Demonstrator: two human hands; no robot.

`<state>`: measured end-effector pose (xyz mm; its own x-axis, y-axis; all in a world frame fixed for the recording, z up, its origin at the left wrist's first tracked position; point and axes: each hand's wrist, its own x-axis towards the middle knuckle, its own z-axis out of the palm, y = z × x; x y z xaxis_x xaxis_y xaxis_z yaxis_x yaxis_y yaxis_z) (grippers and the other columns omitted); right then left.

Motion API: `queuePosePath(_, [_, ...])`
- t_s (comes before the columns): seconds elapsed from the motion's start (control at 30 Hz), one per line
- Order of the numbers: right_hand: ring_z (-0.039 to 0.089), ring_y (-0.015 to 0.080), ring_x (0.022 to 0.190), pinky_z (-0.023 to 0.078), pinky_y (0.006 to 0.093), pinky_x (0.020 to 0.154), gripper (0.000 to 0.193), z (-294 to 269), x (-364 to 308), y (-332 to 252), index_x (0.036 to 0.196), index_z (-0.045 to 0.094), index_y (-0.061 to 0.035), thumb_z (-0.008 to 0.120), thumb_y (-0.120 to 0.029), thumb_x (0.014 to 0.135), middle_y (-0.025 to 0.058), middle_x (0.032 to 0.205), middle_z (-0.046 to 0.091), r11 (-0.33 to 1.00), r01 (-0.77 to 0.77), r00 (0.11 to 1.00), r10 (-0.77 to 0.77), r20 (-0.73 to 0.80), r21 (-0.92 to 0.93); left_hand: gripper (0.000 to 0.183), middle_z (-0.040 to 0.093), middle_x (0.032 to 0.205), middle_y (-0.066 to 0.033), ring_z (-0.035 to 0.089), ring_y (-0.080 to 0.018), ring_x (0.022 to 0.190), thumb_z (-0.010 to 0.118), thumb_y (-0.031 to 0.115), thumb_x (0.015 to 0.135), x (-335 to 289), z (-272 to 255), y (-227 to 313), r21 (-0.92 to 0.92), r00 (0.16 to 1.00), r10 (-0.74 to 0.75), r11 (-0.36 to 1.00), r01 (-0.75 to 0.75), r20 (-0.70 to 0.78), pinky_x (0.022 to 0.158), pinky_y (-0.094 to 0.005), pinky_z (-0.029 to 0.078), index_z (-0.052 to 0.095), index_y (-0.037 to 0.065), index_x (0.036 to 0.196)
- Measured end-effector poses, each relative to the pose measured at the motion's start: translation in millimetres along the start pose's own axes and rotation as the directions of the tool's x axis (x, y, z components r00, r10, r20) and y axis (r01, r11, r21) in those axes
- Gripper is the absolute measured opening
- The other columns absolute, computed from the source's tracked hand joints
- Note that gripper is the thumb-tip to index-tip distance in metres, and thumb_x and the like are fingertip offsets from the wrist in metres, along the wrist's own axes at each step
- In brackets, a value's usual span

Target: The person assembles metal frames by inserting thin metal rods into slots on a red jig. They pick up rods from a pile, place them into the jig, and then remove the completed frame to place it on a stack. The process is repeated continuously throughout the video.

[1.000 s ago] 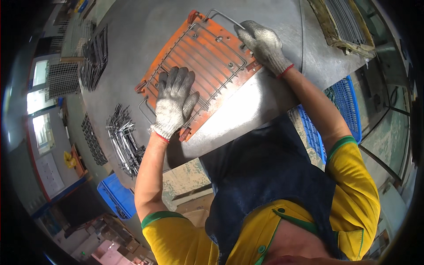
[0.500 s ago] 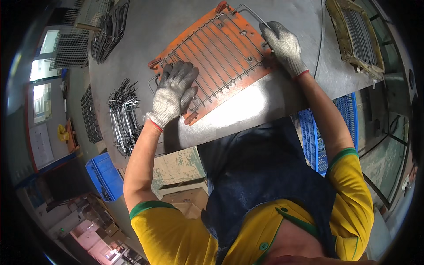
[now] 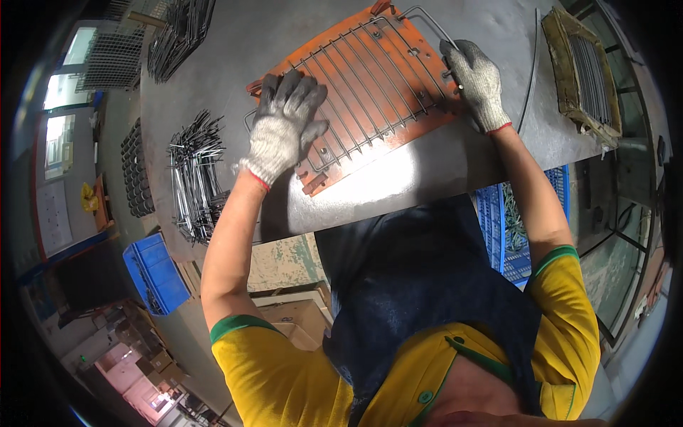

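An orange plate point(image 3: 350, 148) lies on the grey metal table, tilted in view, with brown-red blocks at its corners. On it rests a wire grill rack point(image 3: 359, 92) with several parallel bars. My left hand point(image 3: 281, 124), in a white knit glove with dark grey fingers, lies flat over the rack's left end, fingers stretched out. At the far right corner, my right hand point(image 3: 478, 82), gloved alike, has its fingers curled around a bent wire handle point(image 3: 430, 21) beside the plate. The fingertips under that grip are partly hidden.
Left on the table lies a bundle of bent wires point(image 3: 196, 178); more wire frames point(image 3: 181, 35) are stacked at the far left. A worn frame-like holder point(image 3: 580, 71) with wire pieces stands right. Blue crates point(image 3: 156, 274) sit below the table edge, left and right point(image 3: 494, 220).
My left hand has slid slightly farther from me along the rack's left end, fingers straighter. My right hand keeps its place at the wire handle. The whole view has shifted a little.
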<state>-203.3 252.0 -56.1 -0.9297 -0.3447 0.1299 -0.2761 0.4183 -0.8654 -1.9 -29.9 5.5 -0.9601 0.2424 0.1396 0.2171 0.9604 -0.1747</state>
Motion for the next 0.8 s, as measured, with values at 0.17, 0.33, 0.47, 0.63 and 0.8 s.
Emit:
queuePosePath(0.17, [0.066, 0.0201, 0.064, 0.051, 0.0336, 0.061, 0.038, -1, -3, -12, 0.111, 0.064, -0.0087, 0.055, -0.041, 0.093, 0.0079, 0.081, 0.070, 0.999, -0.031, 1.000, 0.031, 0.003, 0.011, 0.053, 0.053, 0.124, -0.0095, 0.043, -0.0268, 0.124, 0.058, 0.047, 0.085, 20, 7, -20, 0.017, 0.997, -0.031, 0.999, 0.032, -0.077, 0.105, -0.0486, 0.030, 0.056, 0.011, 0.124])
queuePosePath(0.33, [0.067, 0.0193, 0.067, 0.051, 0.0337, 0.061, 0.035, -4, -6, -21, 0.111, 0.064, -0.0082, 0.056, -0.038, 0.093, 0.0085, 0.083, 0.070, 0.996, -0.087, 0.996, 0.087, 0.014, 0.025, 0.050, 0.052, 0.131, -0.0118, 0.042, -0.0303, 0.129, 0.051, 0.043, 0.092, 29, 13, -42, 0.019, 0.987, -0.157, 0.988, 0.156, 0.036, 0.110, -0.0479, 0.027, 0.051, 0.013, 0.133])
queuePosePath(0.47, [0.067, 0.0197, 0.068, 0.051, 0.0336, 0.062, 0.035, -3, -7, -21, 0.110, 0.064, -0.0073, 0.056, -0.037, 0.094, 0.0092, 0.083, 0.069, 0.995, -0.090, 0.996, 0.090, 0.005, 0.045, 0.048, 0.056, 0.132, -0.0144, 0.049, -0.0324, 0.126, 0.049, 0.037, 0.095, 41, 15, -52, -0.005, 0.953, -0.287, 0.957, 0.289, 0.100, 0.110, -0.0455, 0.032, 0.050, 0.013, 0.136])
queuePosePath(0.63, [0.068, 0.0188, 0.069, 0.051, 0.0326, 0.064, 0.035, -3, -7, -24, 0.111, 0.064, -0.0062, 0.057, -0.036, 0.094, 0.0095, 0.083, 0.069, 0.994, -0.100, 0.995, 0.100, 0.004, 0.038, 0.030, 0.069, 0.095, -0.0138, 0.065, -0.0325, 0.092, 0.050, 0.031, 0.092, 52, 25, -92, -0.013, 0.946, -0.279, 0.958, 0.285, 0.164, 0.083, -0.0431, 0.050, 0.067, 0.012, 0.106])
queuePosePath(0.8, [0.068, 0.0182, 0.072, 0.051, 0.0324, 0.066, 0.035, -1, -5, -21, 0.111, 0.065, -0.0056, 0.056, -0.035, 0.094, 0.0101, 0.084, 0.069, 0.995, -0.092, 0.996, 0.091, 0.006, 0.040, 0.031, 0.070, 0.094, -0.0156, 0.066, -0.0337, 0.090, 0.050, 0.032, 0.091, 51, 22, -109, -0.056, 0.901, -0.360, 0.922, 0.383, 0.241, 0.082, -0.0436, 0.051, 0.070, 0.010, 0.100])
